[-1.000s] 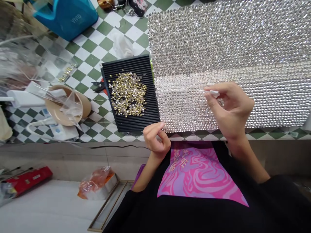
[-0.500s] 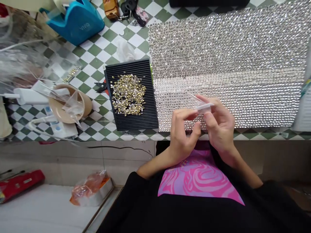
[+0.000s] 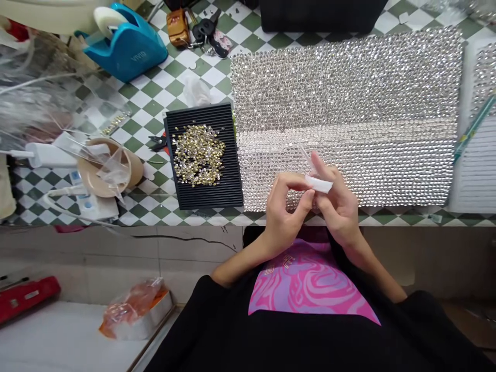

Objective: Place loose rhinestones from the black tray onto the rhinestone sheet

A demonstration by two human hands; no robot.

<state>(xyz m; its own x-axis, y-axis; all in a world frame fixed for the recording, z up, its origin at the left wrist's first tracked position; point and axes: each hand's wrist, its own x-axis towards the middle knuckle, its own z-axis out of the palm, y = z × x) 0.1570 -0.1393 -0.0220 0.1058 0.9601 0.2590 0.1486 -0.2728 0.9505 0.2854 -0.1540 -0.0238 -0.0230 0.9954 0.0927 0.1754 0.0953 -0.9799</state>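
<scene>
Above the front part of a sheet covered with rows of clear rhinestones [image 3: 349, 88], both hands meet around a small white strip [image 3: 319, 184]. My left hand [image 3: 284, 209] is closed, thumb and forefinger pinching the strip's left end. The other end lies against the fingers of my right hand [image 3: 337, 204], which also grips it. A thin, pale, pointed stick [image 3: 305, 153] pokes out past the right fingers; its lower part is hidden. Left of the sheet, a black ridged tray [image 3: 232, 191] carries a heap of loose gold and clear rhinestones [image 3: 198, 155].
A blue tape dispenser [image 3: 127, 46] and keys [image 3: 205, 28] are at the back left. Small pliers [image 3: 158, 142] lie beside the tray. A beige cup [image 3: 135, 168] holds plastic scraps. Right of the sheet rests a teal pen [image 3: 475, 126]; behind is a black box [image 3: 321, 15].
My left thumb and forefinger have closed onto the white strip, which has tilted to show its flat face. The hands moved slightly left, and the whole view has shifted a little.
</scene>
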